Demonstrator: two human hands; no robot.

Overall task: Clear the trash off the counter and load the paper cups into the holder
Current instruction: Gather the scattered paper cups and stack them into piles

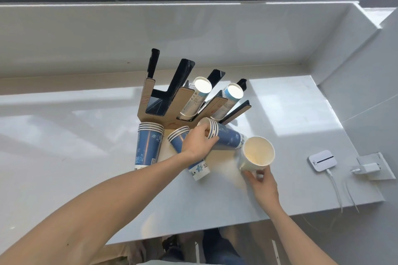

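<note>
A cardboard-and-black cup holder point(170, 105) stands on the grey counter point(75, 157), with two stacks of cups point(197, 97) upside down in its middle and right slots. In front of it lie three stacks of blue paper cups: one at the left point(148, 146), one in the middle point(197, 168) under my forearm, one at the right point(228, 137). My left hand point(198, 142) grips the rim end of the right stack. My right hand point(261, 180) holds a stack of white cups point(257, 153) from below, its mouth facing up.
A small white device point(322, 160) lies at the counter's right, cabled to a white charger in a wall socket point(373, 166). A raised ledge and window run behind the holder. The counter's front edge passes just below my right hand.
</note>
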